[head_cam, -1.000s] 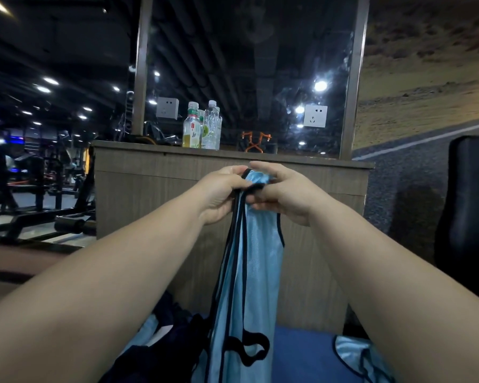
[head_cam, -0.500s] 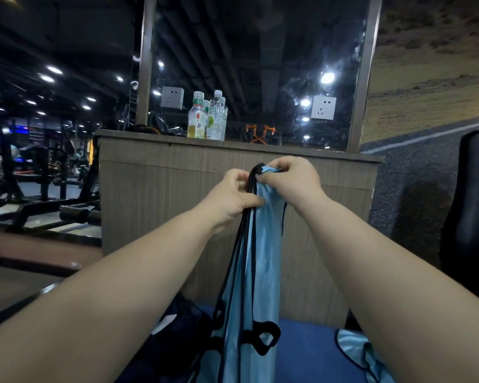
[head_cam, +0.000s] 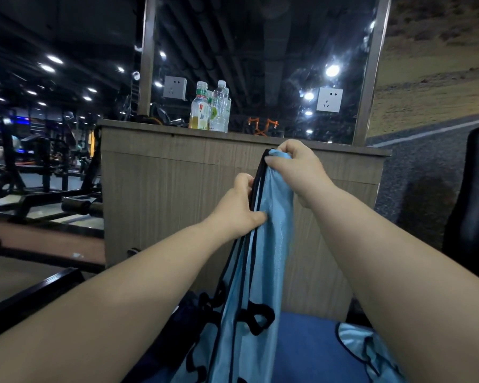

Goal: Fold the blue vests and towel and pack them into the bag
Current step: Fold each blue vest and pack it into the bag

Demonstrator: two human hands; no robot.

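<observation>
A light blue vest [head_cam: 263, 261] with black trim and black printed marks hangs straight down in front of me. My right hand [head_cam: 296, 167] pinches its top end, held high. A little lower and to the left, my left hand [head_cam: 238, 208] grips the vest's black-trimmed edge. A second light blue vest [head_cam: 371, 352] lies crumpled at the lower right on a blue surface [head_cam: 304, 344]. A dark bag [head_cam: 183, 322] sits low behind the hanging vest, mostly hidden by my left forearm.
A wooden counter [head_cam: 177, 172] stands right behind the vest, with bottles [head_cam: 210, 109] on top and a mirror above. A black chair [head_cam: 473, 205] is at the right. Gym machines [head_cam: 39, 172] and a dark bench fill the left.
My left hand has slid down the vest's edge, away from my right hand, which stays at the top. The view has shifted slightly.
</observation>
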